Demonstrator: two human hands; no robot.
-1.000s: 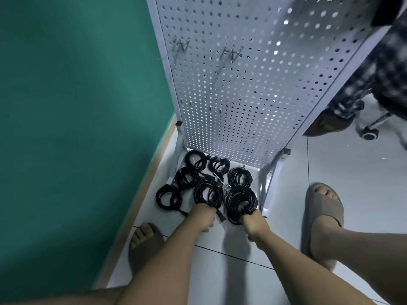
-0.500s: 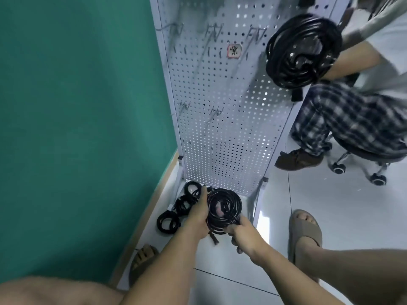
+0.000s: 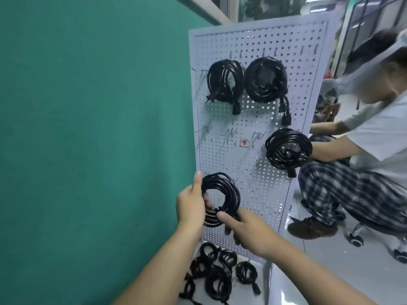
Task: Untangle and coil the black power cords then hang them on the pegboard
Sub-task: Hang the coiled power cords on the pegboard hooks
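The person is lifting one coiled cord [image 3: 232, 192] up now; a sec ago both hands were way down by the floor pile. The left hand [image 3: 190, 208] is curling its fingers round the coil's left side, thumb sticking up, & the right hand [image 3: 248, 232] is pinching the bottom of the ring, so the coil is sitting between the two sets of fingers, right in front of the pegboard [image 3: 253, 172]. I think it's getting ready to go on an empty hook [image 3: 228, 134] above the fingertips, w/ more coils [image 3: 218, 280] waiting below the hands.
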